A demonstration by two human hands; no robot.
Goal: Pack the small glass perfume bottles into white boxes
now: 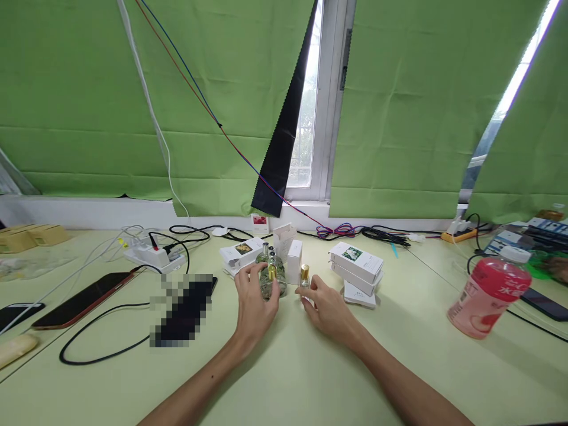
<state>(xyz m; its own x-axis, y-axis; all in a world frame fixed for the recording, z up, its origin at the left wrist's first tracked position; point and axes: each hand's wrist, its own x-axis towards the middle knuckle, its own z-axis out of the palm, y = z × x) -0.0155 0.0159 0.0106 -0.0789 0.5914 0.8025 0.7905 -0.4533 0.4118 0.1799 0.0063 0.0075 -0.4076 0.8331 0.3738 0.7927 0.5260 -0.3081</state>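
The right hand (pixel 331 307) is pinching a small gold-capped glass vial (pixel 305 274) between thumb and index finger; the vial is standing upright on the counter (pixel 310 378), just right of an upright white box (pixel 294 262). The left hand (pixel 255 305) is curving around a second gold-capped vial (pixel 272 272) at a patterned grey-green holder (pixel 267 289); whether its fingers are touching the glass or staying apart, the view is not telling.

Handling: a light grip low on the body is probably serving best, with the vial standing vertical and the cap unloaded. The nearby white box is likely to be tipping if knuckles are brushing it. Dark-capped vials (pixel 265 248) are crowding the holder's far side, so the left fingers are needing small, level movements.

Surroundings: flat white boxes (pixel 242 255) are lying to the left, and a box stack (pixel 357 264) is sitting to the right. A pink bottle (pixel 490 296) is standing at far right; a power strip (pixel 153 257) and cables are occupying the left. Green blinds (pixel 399 118) are covering most of the window (pixel 302 142) beyond.
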